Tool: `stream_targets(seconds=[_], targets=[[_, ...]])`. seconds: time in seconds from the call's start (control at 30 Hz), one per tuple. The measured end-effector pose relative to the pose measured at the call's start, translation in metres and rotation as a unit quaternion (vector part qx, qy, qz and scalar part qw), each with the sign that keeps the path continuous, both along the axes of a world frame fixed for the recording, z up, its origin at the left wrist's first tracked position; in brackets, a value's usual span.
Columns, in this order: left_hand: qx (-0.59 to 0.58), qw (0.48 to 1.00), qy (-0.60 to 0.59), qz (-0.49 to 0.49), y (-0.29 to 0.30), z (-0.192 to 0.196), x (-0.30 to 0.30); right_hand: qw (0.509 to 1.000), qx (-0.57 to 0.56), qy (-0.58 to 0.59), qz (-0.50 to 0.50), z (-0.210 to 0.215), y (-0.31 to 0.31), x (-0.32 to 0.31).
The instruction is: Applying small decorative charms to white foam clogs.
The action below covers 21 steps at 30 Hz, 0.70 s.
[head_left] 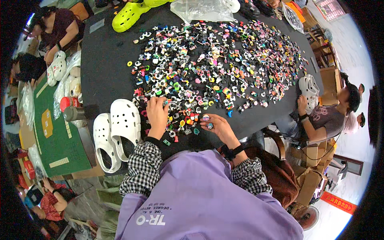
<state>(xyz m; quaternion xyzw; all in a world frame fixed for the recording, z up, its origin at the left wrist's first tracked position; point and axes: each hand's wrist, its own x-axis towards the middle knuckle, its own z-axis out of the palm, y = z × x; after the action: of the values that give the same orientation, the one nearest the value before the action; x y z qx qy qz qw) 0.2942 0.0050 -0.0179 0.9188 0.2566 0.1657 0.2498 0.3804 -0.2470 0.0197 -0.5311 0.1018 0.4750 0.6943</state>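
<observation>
A wide pile of small colourful shoe charms [216, 68] covers the middle of the black table [108, 80]. My left hand [157, 119] is at the near left edge of the pile, its fingers bent together around a small teal charm [165, 103] at the fingertips. To its right, my right hand [221, 130] is half closed, palm turned up, holding small charms [206, 118] between thumb and fingers. Left of my left hand lie two white clogs [125, 124] with holes in their uppers, side by side and with no charms visible on them.
Lime-green clogs [130, 17] and a clear plastic bag [202, 11] lie at the far edge. At the right, a seated person [326, 116] has a hand by a pale clog [309, 93]. Jars [73, 113] and a green mat [60, 128] are on the left.
</observation>
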Motion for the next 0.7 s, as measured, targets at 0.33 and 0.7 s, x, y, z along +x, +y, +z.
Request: stream_targets(seconds=[0.33, 0.7], targets=[[-0.048, 0.998, -0.034, 0.009, 0.000, -0.008, 0.005, 1.000, -0.020, 0.010, 0.013, -0.007, 0.001, 0.003], [-0.167, 0.980, -0.097, 0.038, 0.006, 0.009, -0.007, 0.995, -0.057, -0.066, 0.047, -0.016, 0.002, -0.002]])
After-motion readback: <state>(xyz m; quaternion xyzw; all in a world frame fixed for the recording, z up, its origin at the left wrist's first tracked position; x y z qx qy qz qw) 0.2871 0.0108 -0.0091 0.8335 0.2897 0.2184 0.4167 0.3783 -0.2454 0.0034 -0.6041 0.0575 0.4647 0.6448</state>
